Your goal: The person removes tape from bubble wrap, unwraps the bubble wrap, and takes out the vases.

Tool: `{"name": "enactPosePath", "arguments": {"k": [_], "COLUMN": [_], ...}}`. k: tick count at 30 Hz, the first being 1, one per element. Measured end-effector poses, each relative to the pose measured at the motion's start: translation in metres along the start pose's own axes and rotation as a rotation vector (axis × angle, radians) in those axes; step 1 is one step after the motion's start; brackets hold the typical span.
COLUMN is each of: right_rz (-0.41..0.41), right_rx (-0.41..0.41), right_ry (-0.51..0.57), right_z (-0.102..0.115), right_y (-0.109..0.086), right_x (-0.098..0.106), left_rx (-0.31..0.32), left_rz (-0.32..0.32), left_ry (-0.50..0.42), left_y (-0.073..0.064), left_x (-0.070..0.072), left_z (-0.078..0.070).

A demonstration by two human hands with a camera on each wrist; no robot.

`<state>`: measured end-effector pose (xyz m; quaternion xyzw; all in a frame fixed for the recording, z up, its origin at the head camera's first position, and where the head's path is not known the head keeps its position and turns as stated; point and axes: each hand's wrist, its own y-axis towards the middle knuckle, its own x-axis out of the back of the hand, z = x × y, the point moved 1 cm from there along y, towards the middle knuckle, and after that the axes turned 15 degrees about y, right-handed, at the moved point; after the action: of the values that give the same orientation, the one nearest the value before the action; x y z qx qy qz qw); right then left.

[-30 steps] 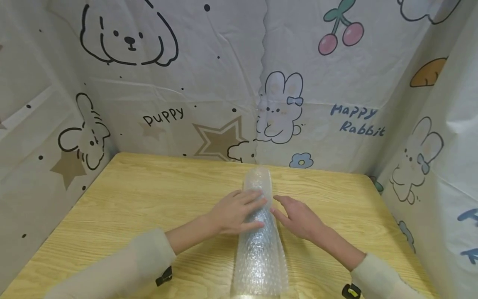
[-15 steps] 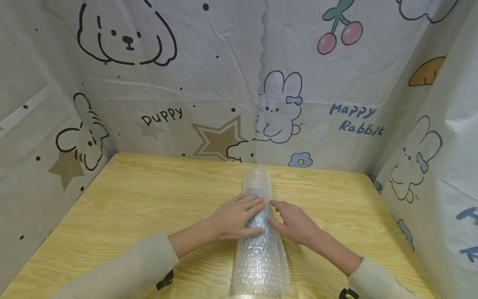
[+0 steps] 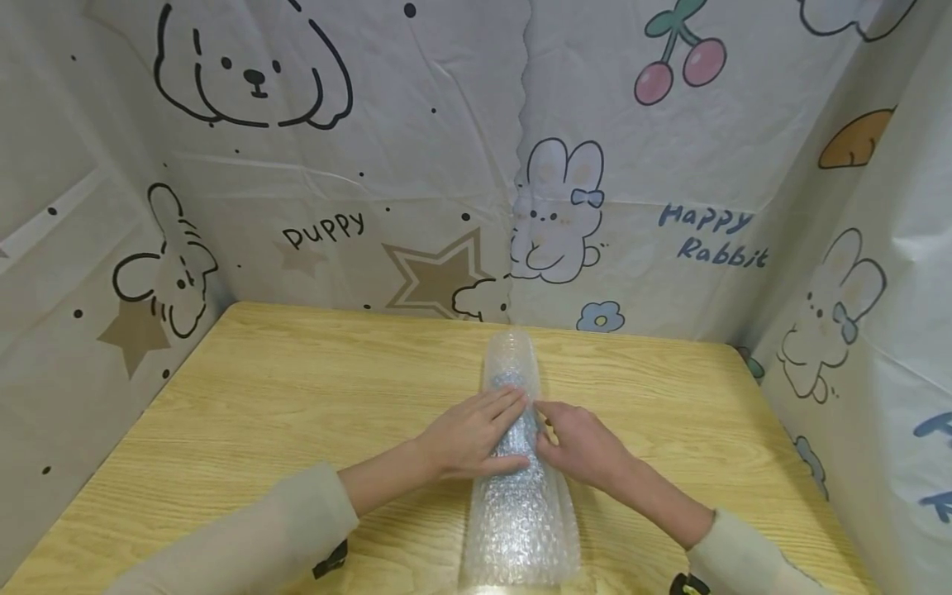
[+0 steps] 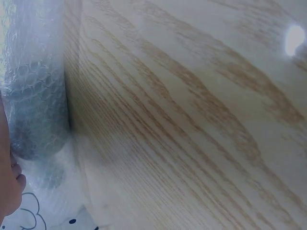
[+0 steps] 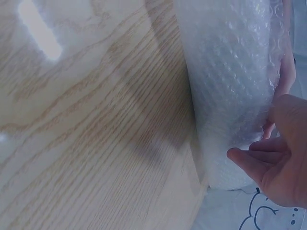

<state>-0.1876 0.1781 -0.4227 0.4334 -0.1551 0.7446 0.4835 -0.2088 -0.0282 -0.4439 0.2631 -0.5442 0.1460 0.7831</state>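
A long roll of bubble wrap (image 3: 521, 529) lies on the table, pointing away from me. It is wrapped around something bluish-grey and roughly cylindrical, seen dimly through the layers in the left wrist view (image 4: 41, 110). My left hand (image 3: 472, 434) rests on top of the roll with its fingers laid across it. At the roll's right side is my right hand (image 3: 587, 442), its index finger and thumb against the wrap and spaced apart. In the right wrist view the fingertips (image 5: 235, 154) are at the wrap's side; whether they pinch its edge is hard to tell.
The wood-grain table (image 3: 312, 372) extends to both sides of the roll. A pale cloth (image 3: 335, 165) with cartoon prints hangs behind it and along both sides. Near the table's far edge is the roll's narrower end.
My right hand has come slightly nearer to me and closer in against the roll. My left hand has slid a little toward me, its fingers drawn together on the wrap.
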Motion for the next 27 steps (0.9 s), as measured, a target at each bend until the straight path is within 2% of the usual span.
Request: {"name": "enactPosePath", "arguments": {"k": [10,18,27], "right_rz": [-0.097,-0.093,-0.105], "right_rx": [0.082,0.1,0.114], "right_ry": [-0.118,-0.158,-0.17], "right_z": [0.0033,0.0034,0.0], "right_y": [0.0053,0.009,0.0098], "right_x": [-0.0057,-0.007,-0.006], "left_rx": [-0.007,-0.003,-0.005], "left_rz": [0.015,0.039,0.025], "left_ry": [-0.011,-0.015,-0.015], "left_y": [0.0015,0.002,0.0023], "left_x": [0.0028,0.0028,0.0027], "left_z": [0.0007,-0.0003,-0.0007]}}
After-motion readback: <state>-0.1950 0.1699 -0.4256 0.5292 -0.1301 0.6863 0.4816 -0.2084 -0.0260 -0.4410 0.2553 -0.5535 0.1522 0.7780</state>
